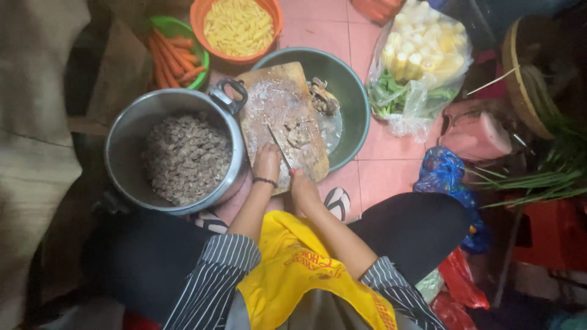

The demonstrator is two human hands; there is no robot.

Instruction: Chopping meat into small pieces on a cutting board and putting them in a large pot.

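Chopping meat on a board, with the pot already well filled

The right hand (304,186) is closed round the handle of a knife (279,146), its blade angled up toward 11 o'clock across the wooden cutting board (275,101), while the left hand (267,162) lies on the board's near end just beside the blade, fingers curled, and whether it pins anything I cannot tell. A small heap of meat (298,131) lies on the board at 1 o'clock from the knife, and another lump (322,96) sits at the board's far edge over the green basin (351,91) (neither looks finely cut yet). At 9 o'clock from the board the steel pot (131,131) holds a deep layer of minced meat (185,156), so by my reading most of the cutting is done and only these last pieces remain
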